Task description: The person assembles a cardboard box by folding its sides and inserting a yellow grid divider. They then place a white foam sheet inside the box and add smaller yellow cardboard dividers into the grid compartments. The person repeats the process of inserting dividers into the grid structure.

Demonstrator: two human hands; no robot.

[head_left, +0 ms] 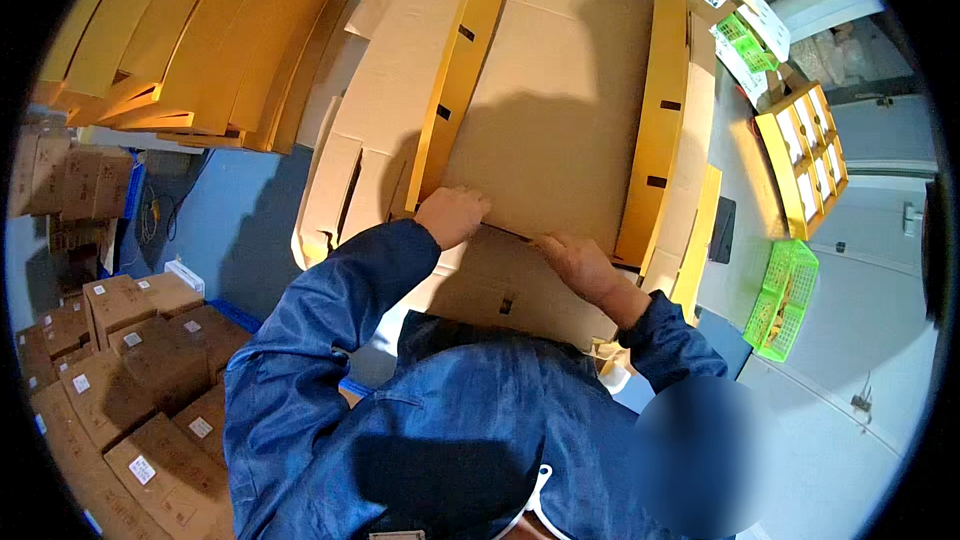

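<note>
Brown flat cardboard [560, 50] lies in front of me, with a slit or fold line running across its near part. My left hand [453, 216] is closed at the left end of that line, thumb side toward the middle. At the line's right end my right hand [582, 268] grips the cardboard edge, its fingertips partly hidden beneath. A long orange-yellow slotted strip [455, 90] stands along the left side, its near end by my left hand. A matching slotted strip [662, 130] runs along the right side, beyond my right hand.
Stacked orange-yellow panels [200, 30] stand at the far left. Several closed cardboard boxes [150, 340] are piled at the lower left. To the right are a green plastic basket [782, 300], a yellow compartmented frame [805, 158], a small black object [722, 230] and a grey worktop [722, 285].
</note>
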